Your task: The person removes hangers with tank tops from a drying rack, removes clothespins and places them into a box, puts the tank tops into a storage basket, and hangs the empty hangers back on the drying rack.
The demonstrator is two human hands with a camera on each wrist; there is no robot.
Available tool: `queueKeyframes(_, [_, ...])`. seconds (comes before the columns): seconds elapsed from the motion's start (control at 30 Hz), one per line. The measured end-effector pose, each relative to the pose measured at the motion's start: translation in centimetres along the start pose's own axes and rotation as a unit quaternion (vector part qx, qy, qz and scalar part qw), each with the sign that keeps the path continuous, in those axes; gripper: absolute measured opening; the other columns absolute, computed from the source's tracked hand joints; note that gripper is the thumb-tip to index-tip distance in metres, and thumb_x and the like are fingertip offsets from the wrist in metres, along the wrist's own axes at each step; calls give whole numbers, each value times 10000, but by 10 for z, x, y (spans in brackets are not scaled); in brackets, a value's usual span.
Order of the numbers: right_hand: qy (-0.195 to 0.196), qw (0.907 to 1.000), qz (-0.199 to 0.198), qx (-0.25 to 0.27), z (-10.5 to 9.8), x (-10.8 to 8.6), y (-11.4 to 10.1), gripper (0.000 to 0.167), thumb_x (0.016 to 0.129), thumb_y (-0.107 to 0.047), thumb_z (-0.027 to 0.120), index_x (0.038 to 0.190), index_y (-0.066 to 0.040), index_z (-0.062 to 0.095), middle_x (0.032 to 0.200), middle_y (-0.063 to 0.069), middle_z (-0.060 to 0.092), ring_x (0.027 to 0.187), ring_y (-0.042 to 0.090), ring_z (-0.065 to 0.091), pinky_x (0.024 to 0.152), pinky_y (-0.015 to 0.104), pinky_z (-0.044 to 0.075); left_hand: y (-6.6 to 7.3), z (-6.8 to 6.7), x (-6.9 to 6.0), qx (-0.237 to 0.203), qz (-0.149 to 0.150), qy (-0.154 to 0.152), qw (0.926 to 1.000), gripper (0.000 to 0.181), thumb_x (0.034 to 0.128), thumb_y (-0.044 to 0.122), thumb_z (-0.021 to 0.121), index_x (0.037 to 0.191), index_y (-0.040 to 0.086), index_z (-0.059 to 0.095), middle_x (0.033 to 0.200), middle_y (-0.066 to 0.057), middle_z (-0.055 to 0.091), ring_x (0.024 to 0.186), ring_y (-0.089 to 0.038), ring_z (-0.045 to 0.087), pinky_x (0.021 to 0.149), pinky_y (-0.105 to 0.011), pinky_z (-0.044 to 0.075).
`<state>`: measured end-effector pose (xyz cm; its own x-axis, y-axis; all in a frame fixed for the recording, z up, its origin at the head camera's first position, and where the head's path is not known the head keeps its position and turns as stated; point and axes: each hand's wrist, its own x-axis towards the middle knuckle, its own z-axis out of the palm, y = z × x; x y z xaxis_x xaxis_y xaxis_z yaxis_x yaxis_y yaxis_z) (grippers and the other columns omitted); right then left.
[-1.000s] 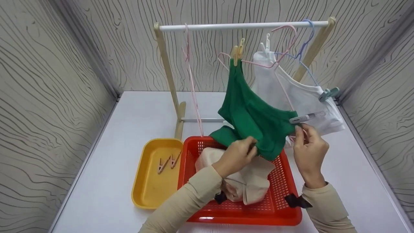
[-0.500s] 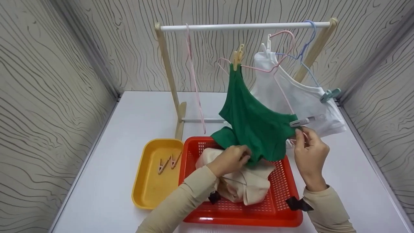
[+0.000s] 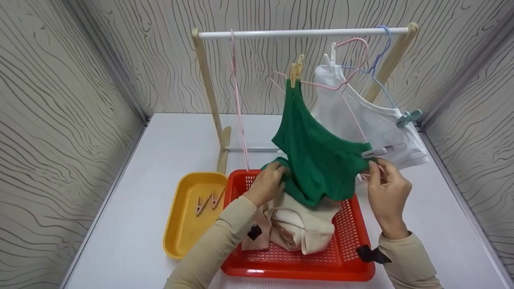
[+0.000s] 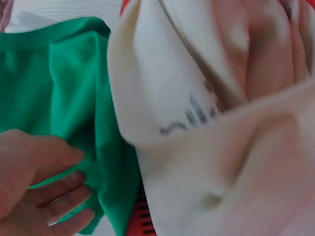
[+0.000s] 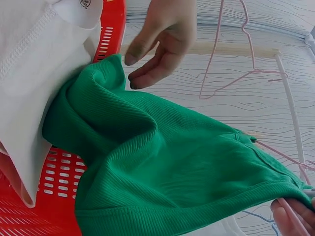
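A green ribbed garment [image 3: 321,160] hangs from a tilted pink hanger [image 3: 321,84]. A yellow clothespin [image 3: 296,74] clips its upper left corner, and a pale clothespin [image 3: 377,151] sits at its right corner. Just below that pale pin, my right hand [image 3: 387,192] pinches the garment's corner, with the hanger's pink rod [image 5: 295,219] against the fingers. My left hand [image 3: 268,182] is by the garment's lower left part. In the left wrist view, the left fingers [image 4: 64,194] are spread apart beside the green cloth; the right wrist view shows a gap between thumb and fingers.
Below is a red basket [image 3: 297,273] with beige cloth [image 3: 305,228] inside. To its left, a yellow tray [image 3: 188,237] holds pink clothespins [image 3: 203,204]. A rack bar [image 3: 301,33] carries another pink hanger [image 3: 238,100] and a blue hanger [image 3: 379,60] with a white garment [image 3: 357,108].
My left hand has let go of the garment's lower front edge and moved left and up to its left part. The right hand keeps its pinch, nearly in place.
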<state>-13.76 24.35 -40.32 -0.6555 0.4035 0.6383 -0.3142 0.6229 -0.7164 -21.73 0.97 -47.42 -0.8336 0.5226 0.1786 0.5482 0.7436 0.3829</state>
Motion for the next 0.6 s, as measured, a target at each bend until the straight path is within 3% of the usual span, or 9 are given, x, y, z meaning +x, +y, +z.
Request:
queueKeyframes(0.27, [-60, 9999, -78, 76, -2, -1, 0, 137, 876, 70, 606, 964, 156, 667, 868, 342, 693, 669, -260, 528, 574, -42, 398, -18, 5, 12, 846, -215, -340, 9956, 435, 857, 71, 698, 1277, 60, 584, 1289, -135, 629, 1136, -260, 622, 1018, -368, 525])
queueKeyframes(0.43, [-67, 9998, -81, 147, -1, -1, 1, 132, 874, 77, 604, 960, 156, 668, 864, 344, 690, 675, -261, 540, 586, -41, 416, -23, 6, 21, 955, -359, -563, 9932, 383, 887, 104, 666, 1260, 63, 589, 1239, -134, 653, 1078, -249, 657, 970, -365, 553])
queueKeyframes(0.6, [-50, 9998, -103, 185, -1, -1, 2, 132, 873, 83, 603, 961, 159, 664, 870, 352, 687, 682, -267, 541, 598, -44, 418, -26, 6, 29, 1045, -323, -573, 9924, 257, 911, 91, 614, 1165, 57, 638, 1093, -132, 687, 956, -235, 672, 874, -346, 596])
